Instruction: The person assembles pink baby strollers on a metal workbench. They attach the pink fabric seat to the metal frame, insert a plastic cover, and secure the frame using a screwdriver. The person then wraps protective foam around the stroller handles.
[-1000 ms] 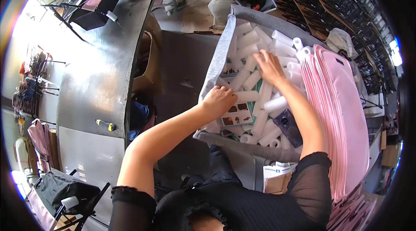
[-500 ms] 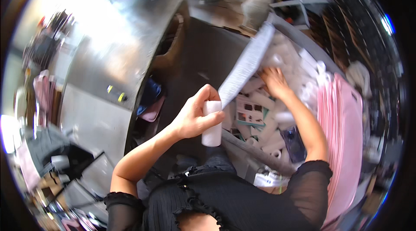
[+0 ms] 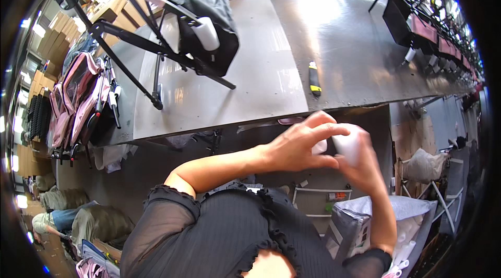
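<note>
In front of my chest, just off the table's near edge, my two hands come together. My left hand (image 3: 300,145) is closed around a white roll (image 3: 319,147), mostly hidden by its fingers. My right hand (image 3: 365,168), smeared by motion, grips a second white roll (image 3: 348,145) beside it. Whether the two rolls touch, I cannot tell. Beyond them on the metal table (image 3: 250,85) lies a yellow-and-black utility knife (image 3: 314,79). A black folding frame (image 3: 130,43) stands on the table to the left, with a dark fabric piece and a white sleeve (image 3: 207,33) on it.
A grey bin (image 3: 349,220) with white rolls is at my lower right, a silvery sheet over its rim. Pink folded frames (image 3: 78,100) are at the left. A bent-over person (image 3: 49,223) is at the lower left. More black frames (image 3: 417,27) line the far right.
My view has swung from the bin to the table. My right hand has left the bin's contents and now holds a white roll next to my left hand, which still holds its own.
</note>
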